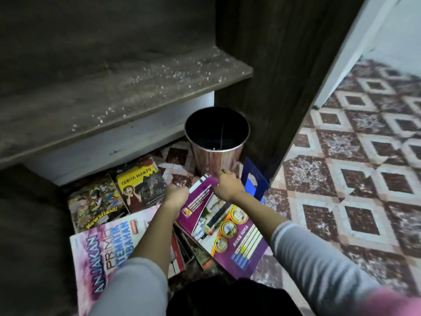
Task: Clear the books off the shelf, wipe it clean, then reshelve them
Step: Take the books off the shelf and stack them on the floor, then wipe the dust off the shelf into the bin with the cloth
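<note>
Down on the floor, 6 o'clock: books (189, 249) lie in a loose heap, covers up.
Pink workbook (109, 252): at 7 o'clock, lettered "ANJAKAN", partly under the left forearm.
Ghost-story book (141, 185): at 9 o'clock of the hands, titled "Cerita Hantu", edge to edge with a comic (95, 201) marked "Newsflash!".
Purple book (230, 233): tilted over darker books, marked "BUKU NOTA".
Right hand (227, 185): fingers curled over the purple book's far edge, gripping it.
Left hand (176, 195): fingers curled tight at the purple book's 10 o'clock corner — whether it has hold of the edge cannot be told.
Shelf (127, 87): at 11 o'clock, a dark wood board strewn with pale crumbs (173, 71) and dust.
Metal bin (216, 159): upright at 12 o'clock of the hands, dark inside, standing just beyond the right hand.
Blue bookend (255, 176): at 2 o'clock of the right hand — just beside it.
Tiled floor (341, 179): maroon-and-white diamonds, out to 3 o'clock.
</note>
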Demonstrator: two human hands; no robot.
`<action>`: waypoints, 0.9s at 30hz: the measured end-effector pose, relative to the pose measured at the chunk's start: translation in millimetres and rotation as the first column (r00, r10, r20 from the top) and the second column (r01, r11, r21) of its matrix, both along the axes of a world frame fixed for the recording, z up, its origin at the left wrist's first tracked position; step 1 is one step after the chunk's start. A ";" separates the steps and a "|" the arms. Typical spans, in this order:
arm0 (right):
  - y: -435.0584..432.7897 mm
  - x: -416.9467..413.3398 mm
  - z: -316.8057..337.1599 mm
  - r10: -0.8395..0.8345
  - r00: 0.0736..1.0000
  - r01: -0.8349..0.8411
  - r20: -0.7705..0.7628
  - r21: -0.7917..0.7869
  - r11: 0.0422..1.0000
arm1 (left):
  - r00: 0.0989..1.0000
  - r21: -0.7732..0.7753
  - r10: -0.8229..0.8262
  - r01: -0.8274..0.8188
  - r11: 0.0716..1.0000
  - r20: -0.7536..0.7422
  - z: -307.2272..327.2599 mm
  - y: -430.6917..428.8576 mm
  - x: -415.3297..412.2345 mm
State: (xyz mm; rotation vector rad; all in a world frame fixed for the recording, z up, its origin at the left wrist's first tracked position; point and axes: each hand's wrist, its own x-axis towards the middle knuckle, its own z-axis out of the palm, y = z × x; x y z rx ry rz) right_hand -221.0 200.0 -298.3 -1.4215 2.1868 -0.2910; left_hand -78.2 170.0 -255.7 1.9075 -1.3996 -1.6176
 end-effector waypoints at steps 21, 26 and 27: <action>-57.8 -77.2 343.7 -0.110 0.981 -0.055 -0.157 -0.780 0.623 | 0.957 -0.850 -0.252 0.247 0.465 0.141 300.1 -74.0 -70.1; -74.6 -94.8 416.7 -0.155 0.943 -0.164 -0.293 -0.817 0.552 | 0.938 -0.933 -0.101 0.342 0.115 0.331 368.2 -85.1 -68.7; -79.9 -98.3 427.7 -0.162 0.937 -0.176 -0.311 -0.816 0.550 | 0.936 -0.935 -0.062 0.351 0.054 0.347 380.0 -90.9 -69.7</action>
